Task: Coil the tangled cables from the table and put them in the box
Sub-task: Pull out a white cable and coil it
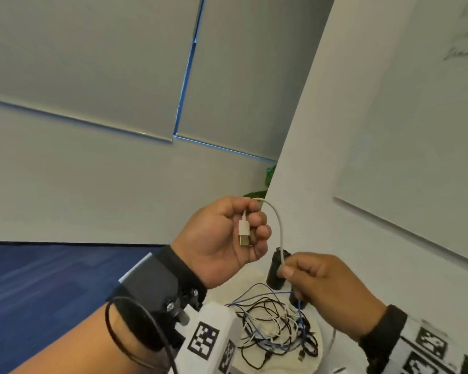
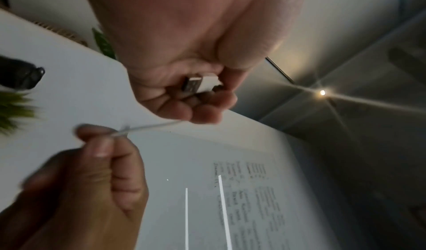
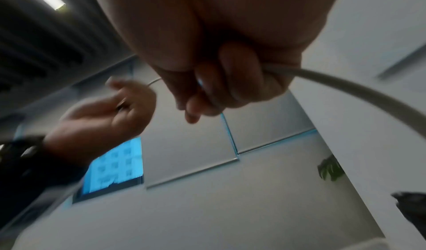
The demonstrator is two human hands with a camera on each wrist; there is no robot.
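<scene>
My left hand (image 1: 243, 230) is raised above the table and holds the USB plug end of a white cable (image 1: 280, 228) in its curled fingers; the plug (image 2: 200, 84) lies across the palm. The cable arcs over to my right hand (image 1: 295, 271), which pinches it between thumb and forefinger a short way down. In the right wrist view the same white cable (image 3: 359, 93) leaves my fist toward the right. Below both hands a tangle of black, white and blue cables (image 1: 276, 327) lies on the pale round table (image 1: 322, 354). No box is in view.
Two dark cylinders (image 1: 277, 268) stand on the table behind the tangle, near the white wall. A whiteboard (image 1: 416, 157) hangs on the right wall. Blue carpet (image 1: 52, 279) lies to the left. Green plant leaves (image 1: 270, 176) peek out behind the wall corner.
</scene>
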